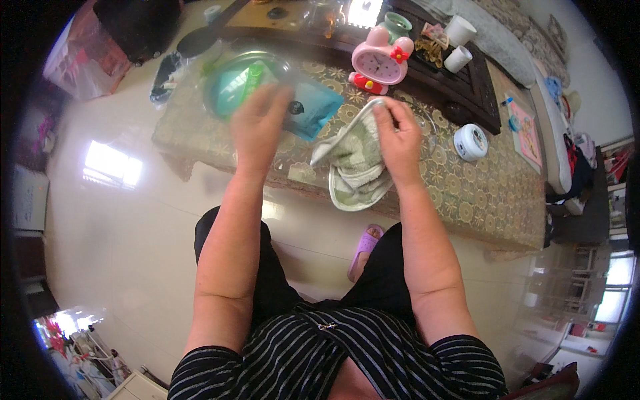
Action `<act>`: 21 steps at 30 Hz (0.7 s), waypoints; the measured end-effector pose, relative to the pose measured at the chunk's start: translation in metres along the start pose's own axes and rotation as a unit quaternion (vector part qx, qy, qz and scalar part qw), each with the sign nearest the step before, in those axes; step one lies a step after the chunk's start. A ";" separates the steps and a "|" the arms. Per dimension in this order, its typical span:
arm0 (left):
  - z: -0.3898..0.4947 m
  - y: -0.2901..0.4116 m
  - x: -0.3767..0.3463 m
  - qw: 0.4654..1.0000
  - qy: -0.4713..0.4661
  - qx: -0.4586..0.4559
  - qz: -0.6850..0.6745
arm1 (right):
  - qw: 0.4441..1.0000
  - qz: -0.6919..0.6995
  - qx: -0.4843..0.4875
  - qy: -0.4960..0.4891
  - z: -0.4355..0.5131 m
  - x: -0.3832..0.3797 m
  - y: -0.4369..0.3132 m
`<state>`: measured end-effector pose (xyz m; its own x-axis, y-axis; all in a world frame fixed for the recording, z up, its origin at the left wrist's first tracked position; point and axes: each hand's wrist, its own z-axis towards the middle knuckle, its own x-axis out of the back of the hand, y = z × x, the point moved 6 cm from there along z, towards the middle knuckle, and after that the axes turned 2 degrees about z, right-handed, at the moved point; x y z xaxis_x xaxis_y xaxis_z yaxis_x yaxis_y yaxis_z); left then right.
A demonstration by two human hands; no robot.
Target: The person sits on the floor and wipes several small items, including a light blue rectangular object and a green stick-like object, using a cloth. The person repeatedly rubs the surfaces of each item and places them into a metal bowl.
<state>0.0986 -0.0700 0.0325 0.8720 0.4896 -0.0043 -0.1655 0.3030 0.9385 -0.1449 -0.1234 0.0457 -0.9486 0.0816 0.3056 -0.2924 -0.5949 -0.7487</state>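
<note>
A pale green and white terry cloth hangs over the table's front edge, its upper corner pinched in my right hand. My left hand is blurred and sits apart from the cloth. Just beyond it are a blue pouch and a round metal-rimmed tray. Inside the tray I see a turquoise item and a bright green packet. The blur hides whether my left fingers touch or hold anything.
A pink alarm clock stands beyond the cloth. Right of my right hand are a clear glass dish and a white round jar. White paper rolls rest on a dark wooden stand. A patterned cover drapes the table.
</note>
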 end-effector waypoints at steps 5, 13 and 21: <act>-0.015 0.006 -0.022 0.991 -0.090 -0.014 0.101 | 0.978 0.181 -0.068 -0.073 0.001 -0.002 -0.012; -0.030 0.018 -0.046 0.971 -0.238 -0.021 0.027 | 0.994 0.106 0.020 0.003 0.003 -0.004 -0.037; -0.029 0.005 -0.047 0.984 -0.175 0.012 -0.017 | 0.992 0.075 0.011 -0.099 -0.007 -0.016 -0.033</act>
<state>0.0432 -0.0684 0.0271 0.9827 0.1673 0.0799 -0.1268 0.2922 0.9479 -0.1206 -0.0996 0.0611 -0.9383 -0.1659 0.3033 -0.1458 -0.6057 -0.7823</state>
